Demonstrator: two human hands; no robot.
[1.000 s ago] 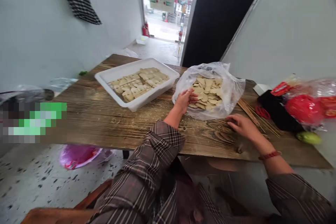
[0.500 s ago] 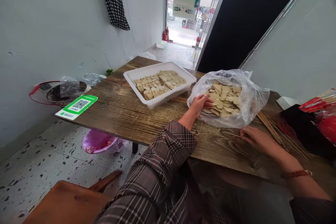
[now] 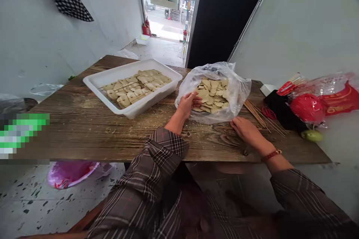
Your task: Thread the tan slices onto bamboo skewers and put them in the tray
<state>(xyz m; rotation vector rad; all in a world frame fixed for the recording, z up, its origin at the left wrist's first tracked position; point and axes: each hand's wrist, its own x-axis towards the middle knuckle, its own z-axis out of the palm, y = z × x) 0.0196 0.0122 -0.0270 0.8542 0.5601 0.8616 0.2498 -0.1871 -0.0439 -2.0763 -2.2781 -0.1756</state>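
Pale walls (image 3: 112,26) and a tall black panel (image 3: 227,11) stand beyond the clear plastic bag (image 3: 239,86), which serves as reference for all positions. Wooden tabletop (image 3: 84,123), worn and grained, extends under the bag and to both sides of it. Left of the bag lies a white tray (image 3: 130,112), set at an angle, containing flat beige pieces (image 3: 140,84) in rows with thin sticks among them. Below and well left of the bag, a purple basin (image 3: 70,175) is on the floor. Right of the bag are a black item (image 3: 283,110) and a red plastic-wrapped package (image 3: 307,107). Loose beige slices (image 3: 214,97) are heaped inside the open bag. Left hand (image 3: 188,105) is at the bag's left front edge, fingers over the slices; its grip is loosely curled, and whether a slice is held cannot be told. Right hand (image 3: 246,130) is at the bag's front right corner, its grip nearly closed, fingers together; any stick pinched there cannot be confirmed. Just right of the bag lie thin wooden skewers (image 3: 255,113).
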